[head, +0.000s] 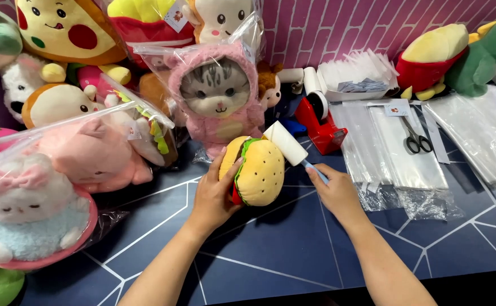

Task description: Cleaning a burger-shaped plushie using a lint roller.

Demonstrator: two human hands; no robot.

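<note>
My left hand (214,195) grips a yellow burger plush toy (262,173) from its left side, holding it up on its edge above the dark blue table (293,249). My right hand (335,190) holds the light blue handle of a white lint roller (286,143). The roller head rests against the upper right of the burger plush.
A bagged grey cat plush in a pink hood (216,96) stands just behind. Bagged pink plush toys (61,170) crowd the left. A red tape dispenser (318,124), clear plastic bags (395,153) with scissors (416,139) on them, and more plush toys (457,56) lie to the right.
</note>
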